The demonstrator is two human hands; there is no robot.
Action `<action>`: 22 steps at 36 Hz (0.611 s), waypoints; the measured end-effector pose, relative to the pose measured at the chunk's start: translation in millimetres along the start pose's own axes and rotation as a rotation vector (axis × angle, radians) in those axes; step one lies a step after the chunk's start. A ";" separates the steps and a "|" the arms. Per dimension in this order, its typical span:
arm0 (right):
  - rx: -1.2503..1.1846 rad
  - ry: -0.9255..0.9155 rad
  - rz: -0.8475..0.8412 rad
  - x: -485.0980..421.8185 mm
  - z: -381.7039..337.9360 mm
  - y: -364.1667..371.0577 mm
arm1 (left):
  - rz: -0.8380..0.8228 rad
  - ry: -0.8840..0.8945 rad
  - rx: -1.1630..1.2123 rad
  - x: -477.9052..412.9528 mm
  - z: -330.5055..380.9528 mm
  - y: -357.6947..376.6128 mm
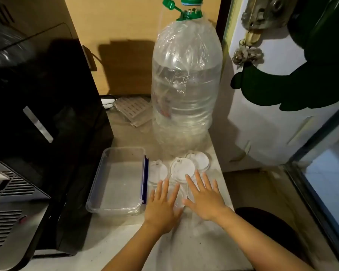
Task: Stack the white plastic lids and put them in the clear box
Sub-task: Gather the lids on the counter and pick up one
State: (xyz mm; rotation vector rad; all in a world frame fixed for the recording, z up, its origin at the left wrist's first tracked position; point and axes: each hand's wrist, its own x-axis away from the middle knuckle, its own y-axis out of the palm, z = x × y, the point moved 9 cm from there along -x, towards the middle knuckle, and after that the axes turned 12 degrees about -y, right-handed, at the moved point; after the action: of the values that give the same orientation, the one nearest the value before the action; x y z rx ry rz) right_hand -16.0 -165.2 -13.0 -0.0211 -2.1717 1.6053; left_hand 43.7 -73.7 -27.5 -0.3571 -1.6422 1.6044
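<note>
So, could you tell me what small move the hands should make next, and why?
Probably close the right hand on the middle lid at its fingertips and set it on a neighbouring lid. Both hands lie flat and open, the lids are still spread out singly, and the clear box holds none.

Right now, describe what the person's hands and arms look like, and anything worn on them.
Both arms are bare as far as the view shows: no sleeves, gloves, watch or bracelet. The left hand and right hand show no rings that I can make out. Fingernails look short and unpainted, though the picture is slightly blurred.
</note>
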 end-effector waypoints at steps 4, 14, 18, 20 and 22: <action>-0.030 -0.032 -0.002 -3.8 -5.2 5.1 | 0.006 -0.038 0.015 -3.0 -4.0 4.9; -0.068 -0.268 -0.029 -18.2 -42.6 -1.0 | 0.062 -0.047 0.102 8.9 -12.8 -10.9; -0.021 -0.281 -0.054 -26.1 -52.1 -0.5 | 0.044 -0.048 0.204 13.0 -17.9 -16.9; -0.024 -0.273 -0.059 -29.7 -54.3 -1.3 | 0.048 -0.033 0.255 15.8 -18.7 -22.4; -0.027 -0.270 -0.062 -32.2 -56.6 -3.2 | 0.047 -0.028 0.308 17.6 -19.6 -26.7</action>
State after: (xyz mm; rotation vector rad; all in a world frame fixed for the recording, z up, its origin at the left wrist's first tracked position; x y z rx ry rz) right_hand 33.8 -123.5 -7.7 0.2668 -2.3686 1.6225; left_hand 54.5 -51.9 1.1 -0.2147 -1.3866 1.8712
